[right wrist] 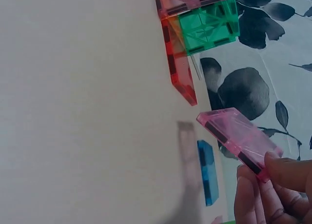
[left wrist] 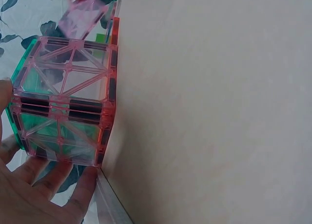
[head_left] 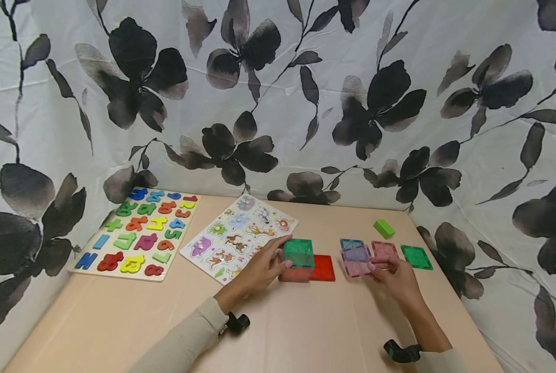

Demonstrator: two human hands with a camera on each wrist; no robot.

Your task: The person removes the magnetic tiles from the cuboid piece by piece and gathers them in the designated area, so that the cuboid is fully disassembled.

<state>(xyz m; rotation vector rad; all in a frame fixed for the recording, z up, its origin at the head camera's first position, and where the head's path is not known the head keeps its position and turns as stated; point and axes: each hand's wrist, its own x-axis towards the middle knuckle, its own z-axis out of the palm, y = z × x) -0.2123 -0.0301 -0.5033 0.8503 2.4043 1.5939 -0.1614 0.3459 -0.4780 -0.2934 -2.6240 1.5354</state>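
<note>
A see-through cube of magnetic tiles [left wrist: 63, 99], green on top with pink sides, stands mid-table. My left hand [head_left: 256, 269] holds it from its left side, fingers spread along one wall. Beside the cube lies a flat red magnetic tile [head_left: 323, 268]. To the right, my right hand [head_left: 399, 280] pinches a pink magnetic tile [right wrist: 239, 136] by its edge between thumb and fingers. That tile is raised and tilted, partly overlapping a blue magnetic tile [right wrist: 208, 173] on the table in the head view. Another pink tile [head_left: 384, 249] and a green tile [head_left: 416, 257] lie close by.
At the left rests a board of colourful numbers [head_left: 140, 241], with a white sheet of animal stickers or pictures [head_left: 236, 228] between it and the cube. A light green block [head_left: 383, 229] sits near the back edge. Behind the table hangs a flowered cloth [head_left: 305, 119].
</note>
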